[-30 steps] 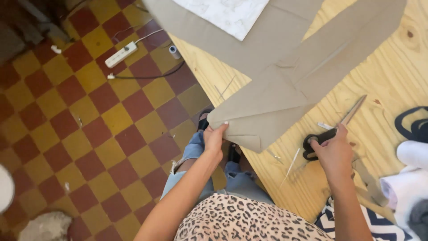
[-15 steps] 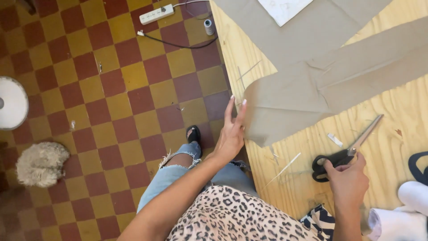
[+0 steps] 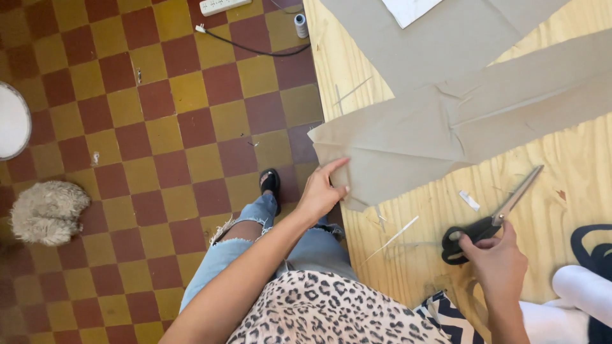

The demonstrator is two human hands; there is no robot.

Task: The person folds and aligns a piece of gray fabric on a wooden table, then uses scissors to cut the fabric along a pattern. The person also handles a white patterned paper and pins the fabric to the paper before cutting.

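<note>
Roughly, from the left edge of the table across to the right:

Left hand: the left hand [image 3: 320, 191] lies flat with fingers stretched out, fingertips pressing the overhanging corner of the grey fabric [image 3: 408, 137] at the left edge of the table [image 3: 561, 185]; it pinches nothing.

Fabric, place: it is spread over the plywood top, one corner hanging just past the left edge, long strips running toward the far right corner, and a white paper piece [image 3: 411, 9] lying on it at the far edge.

Fabric, handling: it looks thin, light and limp, likely to slide on the smooth wood and to wrinkle, not fragile; it is best held by pressing it flat near an edge, or pinched at a corner.

Scraps: a pale sliver [image 3: 392, 237] and a small white snippet [image 3: 469, 200] lie on bare wood between the hands.

Right hand: the right hand [image 3: 500, 264] is curled into the black handles of the scissors [image 3: 494, 216], near the table's near edge.

Scissors, handling: stiff and sharp, blades nearly together and pointing toward the fabric but apart from it; the handle loops are the safe hold.
</note>
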